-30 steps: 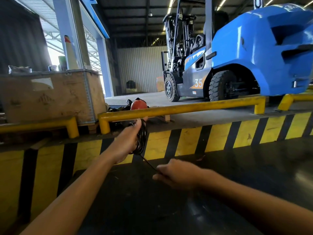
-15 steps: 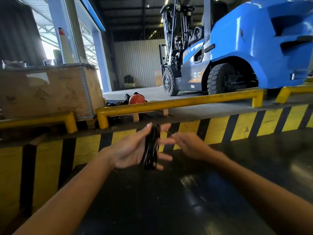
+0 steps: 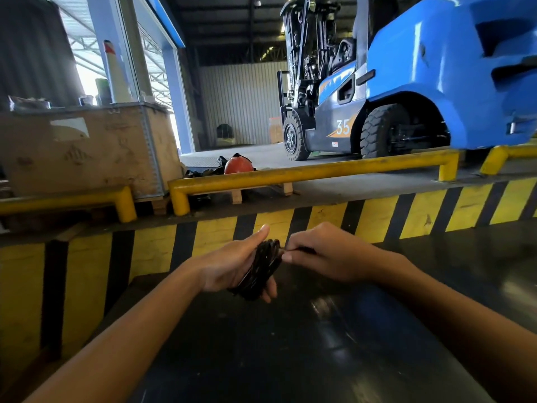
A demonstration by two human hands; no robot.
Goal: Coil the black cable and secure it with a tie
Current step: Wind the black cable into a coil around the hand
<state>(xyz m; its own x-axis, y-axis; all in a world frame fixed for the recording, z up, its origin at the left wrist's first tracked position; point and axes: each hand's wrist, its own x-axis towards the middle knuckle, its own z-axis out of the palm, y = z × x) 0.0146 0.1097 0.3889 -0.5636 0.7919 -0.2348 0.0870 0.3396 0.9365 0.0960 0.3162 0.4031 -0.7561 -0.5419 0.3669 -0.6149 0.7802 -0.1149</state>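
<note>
The black cable (image 3: 261, 267) is a tight bundle of loops held upright in my left hand (image 3: 232, 264), thumb up behind it and fingers curled under its lower end. My right hand (image 3: 322, 253) is right beside the bundle's upper end, pinching a thin dark strand between thumb and forefinger where it meets the coil. Whether that strand is the cable's free end or a tie is too small to tell. Both hands hover over a glossy black surface (image 3: 290, 350).
A yellow-and-black striped kerb (image 3: 377, 219) runs behind the hands, with yellow guard rails (image 3: 305, 173) above it. A blue forklift (image 3: 406, 91) stands at the back right, a wooden crate (image 3: 87, 146) at the left, and an orange helmet (image 3: 236, 165) between them.
One second ago my right hand was pulling the strand down and away from the coil. It has come up to the bundle, and both hands have dropped lower and closer together.
</note>
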